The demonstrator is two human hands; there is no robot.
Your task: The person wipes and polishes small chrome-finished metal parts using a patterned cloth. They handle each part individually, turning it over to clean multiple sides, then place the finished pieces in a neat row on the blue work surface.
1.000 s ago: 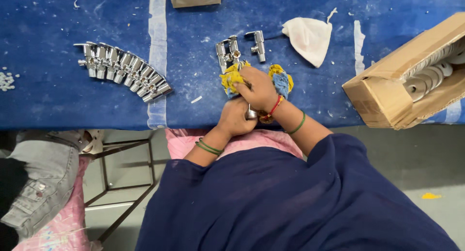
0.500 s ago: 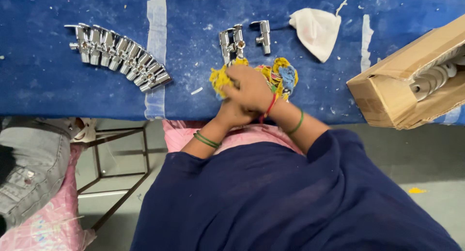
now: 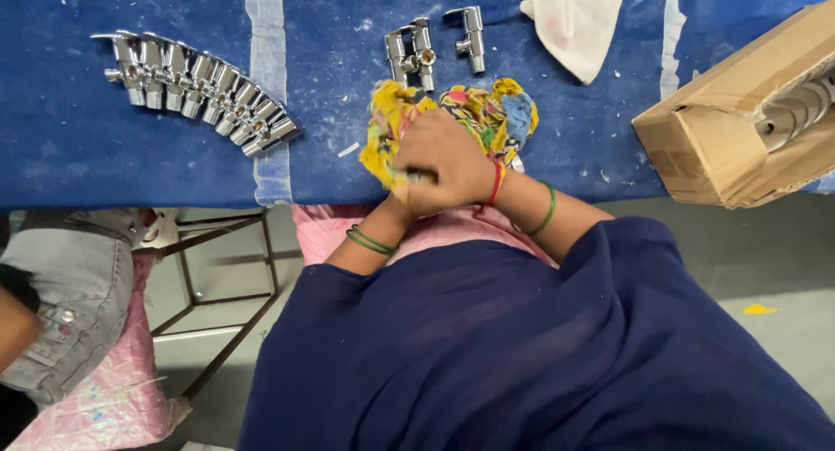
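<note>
My right hand (image 3: 445, 158) is closed over a bunched yellow, multicoloured cloth (image 3: 500, 112) at the front edge of the blue table (image 3: 78, 155). Under it, my left hand (image 3: 398, 206) is mostly hidden; only the wrist side shows. A small piece of a chrome valve (image 3: 423, 175) peeks out between the fingers, wrapped in the cloth. Both wrists wear green bangles, and the right one also has a red band.
A curved row of several chrome valves (image 3: 202, 90) lies at the left. Three more valves (image 3: 424, 51) lie just beyond the cloth. A white cloth bag (image 3: 574, 23) lies farther back, and a cardboard box (image 3: 722, 142) with chrome parts is at the right. Another person's grey-trousered leg (image 3: 61, 303) is at the lower left.
The cloth, earlier spread on the table beyond my hands, is now gathered up around the valve. My right hand has closed over it, hiding the valve and my left hand.
</note>
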